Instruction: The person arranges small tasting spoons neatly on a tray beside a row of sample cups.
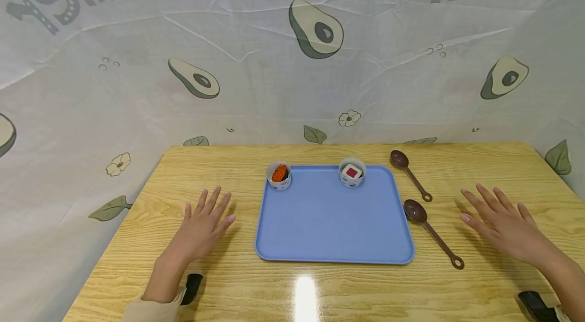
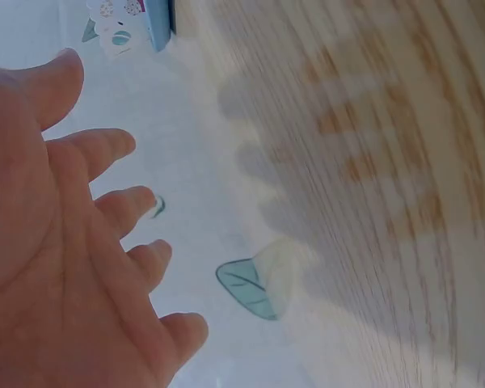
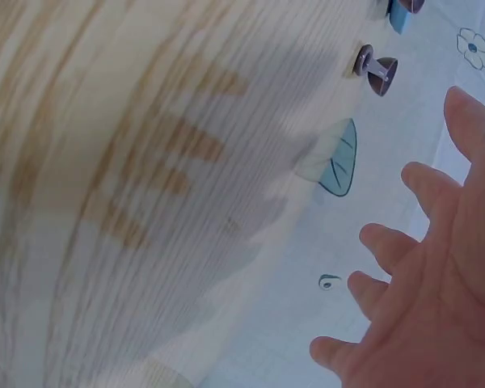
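Note:
My left hand (image 1: 201,230) hovers over the wood left of a blue tray (image 1: 335,220), fingers spread and holding nothing. On the far side, my right hand (image 1: 507,225) is spread the same way, nearest to two brown spoons. One spoon (image 1: 416,212) lies with its bowl against the tray's right edge; the other spoon (image 1: 400,159) lies farther back. A paper cup (image 1: 280,185) with an orange-topped sushi piece (image 1: 280,173) stands at the tray's back left corner. Toward the back right, another paper cup (image 1: 351,183) holds a white sushi piece with a red centre (image 1: 352,171).
The wooden table (image 1: 219,286) reaches back to a pale cloth (image 1: 256,98) printed with avocados, leaves and flowers. Black wrist straps sit at both forearms, the left strap (image 1: 192,287) and the right strap (image 1: 535,306). Light glares off the table's front.

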The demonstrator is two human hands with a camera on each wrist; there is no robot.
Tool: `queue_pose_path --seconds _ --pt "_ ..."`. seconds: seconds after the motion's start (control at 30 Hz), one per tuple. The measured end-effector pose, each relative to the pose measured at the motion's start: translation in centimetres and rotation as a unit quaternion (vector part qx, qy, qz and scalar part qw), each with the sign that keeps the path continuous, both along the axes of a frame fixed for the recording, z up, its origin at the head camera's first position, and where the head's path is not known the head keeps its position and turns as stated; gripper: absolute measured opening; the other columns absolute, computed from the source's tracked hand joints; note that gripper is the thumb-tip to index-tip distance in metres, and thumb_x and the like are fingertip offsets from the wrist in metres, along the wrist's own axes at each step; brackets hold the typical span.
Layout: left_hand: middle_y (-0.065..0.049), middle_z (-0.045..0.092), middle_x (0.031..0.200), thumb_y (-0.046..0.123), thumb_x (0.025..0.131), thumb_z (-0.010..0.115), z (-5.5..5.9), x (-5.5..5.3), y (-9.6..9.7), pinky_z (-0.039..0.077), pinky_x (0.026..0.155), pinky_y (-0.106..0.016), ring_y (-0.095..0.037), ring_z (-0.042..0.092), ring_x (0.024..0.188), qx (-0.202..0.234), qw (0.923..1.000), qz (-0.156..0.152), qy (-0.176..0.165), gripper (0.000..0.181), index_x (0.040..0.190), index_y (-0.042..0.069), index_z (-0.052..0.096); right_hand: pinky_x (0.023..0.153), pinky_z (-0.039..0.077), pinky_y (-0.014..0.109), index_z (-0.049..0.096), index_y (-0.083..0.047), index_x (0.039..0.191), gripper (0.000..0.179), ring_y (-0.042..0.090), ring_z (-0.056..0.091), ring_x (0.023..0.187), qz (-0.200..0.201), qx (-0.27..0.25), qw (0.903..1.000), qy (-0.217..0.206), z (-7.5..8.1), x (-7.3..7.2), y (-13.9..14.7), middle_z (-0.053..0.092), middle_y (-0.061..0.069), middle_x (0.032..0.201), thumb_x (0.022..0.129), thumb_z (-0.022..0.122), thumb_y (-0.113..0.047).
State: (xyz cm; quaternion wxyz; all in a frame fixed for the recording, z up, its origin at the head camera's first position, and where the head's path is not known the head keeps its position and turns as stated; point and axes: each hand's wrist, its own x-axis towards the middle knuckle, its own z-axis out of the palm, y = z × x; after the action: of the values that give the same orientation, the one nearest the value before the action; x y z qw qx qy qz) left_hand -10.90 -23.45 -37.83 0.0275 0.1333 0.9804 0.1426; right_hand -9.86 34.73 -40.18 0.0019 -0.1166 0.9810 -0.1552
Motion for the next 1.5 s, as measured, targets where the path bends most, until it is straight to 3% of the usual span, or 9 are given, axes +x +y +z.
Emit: queue_pose_path --seconds 0.17,0.33,0.47,0.6,0.77,0.87,1.0,1.23,1.5 --pt "-0.021 0.014 0.148 0.042 0.096 0.039 0.0 -0.1 0.2 0.007 0.099 -0.07 -0.043 0.006 0.134 0.006 1.0 -0.005 0.004 0.061 0.143 0.005 0.027 0.092 -0.005 0.075 0.011 -0.012 0.147 0.067 0.05 -0.002 0.131 0.001 -0.014 0.9998 0.012 0.4 -0.2 -0.1 0.009 0.03 0.145 0.096 0.046 -0.035" --pt "-0.023 0.018 0.146 0.041 0.094 0.046 0.0 -0.2 0.4 0.012 0.098 -0.07 -0.044 0.012 0.133 0.022 0.9996 -0.009 0.017 0.063 0.142 0.004 0.029 0.084 0.019 0.075 0.015 -0.006 0.146 0.068 0.059 0.02 0.12 -0.001 -0.024 0.9997 0.004 1.2 -0.3 -0.5 0.02 0.037 0.138 0.094 0.05 -0.033" --pt "-0.025 0.022 0.144 0.036 0.093 0.051 0.2 -0.3 0.8 0.017 0.098 -0.069 -0.045 0.017 0.131 0.044 0.9987 -0.009 0.026 0.062 0.141 0.002 0.031 0.075 0.032 0.071 0.023 0.005 0.141 0.067 0.06 0.033 0.108 -0.019 -0.026 0.999 -0.032 1.7 -0.4 -0.8 0.031 0.042 0.128 0.094 0.049 -0.036" --pt "-0.028 0.029 0.14 0.028 0.091 0.057 0.6 -0.4 1.4 0.026 0.098 -0.064 -0.046 0.025 0.127 0.071 0.9972 -0.002 0.023 0.061 0.138 -0.002 0.034 0.063 0.045 0.055 0.034 0.011 0.134 0.064 0.051 0.048 0.094 -0.035 -0.034 0.9977 -0.047 2.0 -0.3 -1.0 0.044 0.039 0.116 0.094 0.05 -0.037" --pt "-0.028 0.043 0.131 0.021 0.088 0.061 0.7 -0.8 2.1 0.036 0.095 -0.057 -0.045 0.039 0.119 0.12 0.9927 0.012 -0.002 0.054 0.131 -0.005 0.043 0.05 0.04 0.032 0.042 0.013 0.127 0.058 0.025 0.053 0.073 -0.036 -0.038 0.9983 -0.027 2.0 -0.3 -1.2 0.057 0.021 0.093 0.093 0.052 -0.033" --pt "-0.025 0.054 0.118 0.017 0.087 0.064 0.6 -1.0 2.6 0.044 0.09 -0.05 -0.041 0.05 0.11 0.157 0.9872 0.023 -0.017 0.044 0.123 -0.005 0.052 0.049 0.038 0.03 0.044 0.013 0.126 0.056 0.02 0.052 0.069 -0.035 -0.041 0.9982 -0.026 1.9 -0.2 -1.2 0.058 0.018 0.09 0.093 0.052 -0.033" --pt "-0.016 0.064 0.1 0.01 0.083 0.067 0.5 -1.2 3.4 0.053 0.074 -0.037 -0.03 0.062 0.091 0.208 0.9765 0.043 -0.036 0.029 0.108 -0.004 0.06 0.048 0.039 0.029 0.046 0.014 0.123 0.055 0.017 0.052 0.067 -0.028 -0.043 0.9983 -0.026 1.9 -0.3 -1.2 0.06 0.017 0.089 0.093 0.053 -0.031" --pt "-0.003 0.063 0.078 0.0 0.076 0.071 0.1 -1.7 4.8 0.052 0.061 -0.026 -0.015 0.06 0.071 0.26 0.9595 0.079 -0.072 0.017 0.091 -0.002 0.063 0.047 0.039 0.027 0.048 0.014 0.121 0.051 0.013 0.051 0.064 -0.014 -0.039 0.999 -0.018 1.9 -0.2 -1.3 0.061 0.014 0.088 0.092 0.055 -0.028" --pt "-0.004 0.058 0.07 -0.003 0.077 0.069 -0.4 -1.6 5.5 0.052 0.056 -0.027 -0.014 0.057 0.062 0.283 0.9431 0.125 -0.123 0.012 0.087 -0.002 0.063 0.047 0.039 0.026 0.05 0.013 0.118 0.047 0.009 0.05 0.063 -0.004 -0.037 0.9993 -0.005 1.7 -0.1 -1.3 0.061 0.012 0.088 0.091 0.057 -0.025"
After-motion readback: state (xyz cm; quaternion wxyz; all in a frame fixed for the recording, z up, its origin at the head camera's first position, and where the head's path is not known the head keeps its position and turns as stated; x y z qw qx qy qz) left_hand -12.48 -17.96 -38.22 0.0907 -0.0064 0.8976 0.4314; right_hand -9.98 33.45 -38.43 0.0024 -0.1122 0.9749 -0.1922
